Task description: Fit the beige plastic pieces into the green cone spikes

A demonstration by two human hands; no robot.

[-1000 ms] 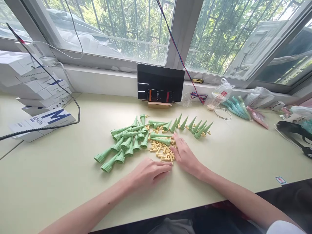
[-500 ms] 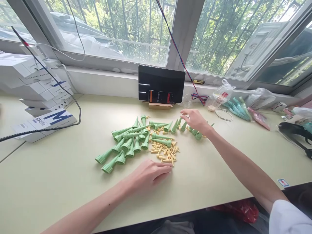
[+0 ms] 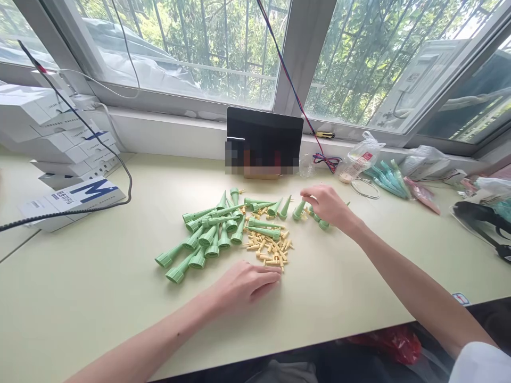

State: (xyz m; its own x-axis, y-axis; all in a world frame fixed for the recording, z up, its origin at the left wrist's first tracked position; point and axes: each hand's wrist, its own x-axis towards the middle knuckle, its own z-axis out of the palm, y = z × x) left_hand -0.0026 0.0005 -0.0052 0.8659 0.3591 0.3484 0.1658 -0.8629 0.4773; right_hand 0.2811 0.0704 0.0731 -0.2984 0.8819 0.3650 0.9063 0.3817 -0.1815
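My left hand point(image 3: 251, 279) lies flat on the table with its fingers stretched out, their tips just in front of small yellow plastic plugs point(image 3: 275, 247). My right hand point(image 3: 325, 205) is pinched at the tip of an upright green cone-shaped watering spike point(image 3: 298, 211). Another green spike point(image 3: 285, 208) stands to its left. Further spikes point(image 3: 323, 225) are partly hidden under my right hand. Left of the plugs is a heap of green spikes point(image 3: 207, 235), with wide hollow ends towards me. Two more spikes point(image 3: 264, 232) lie across the plugs.
A dark screen point(image 3: 265, 127) stands at the back against the sill. White boxes point(image 3: 72, 143) are stacked at the left, with a black cable point(image 3: 130, 181) in front. Plastic bags point(image 3: 359, 159) and a black object point(image 3: 479, 213) sit at the right. The table's front edge runs below my arms.
My right hand has left the yellow plugs, moved up and right to the standing spikes, and closed on one. The row's spikes have shifted slightly. My left hand has stayed in place.
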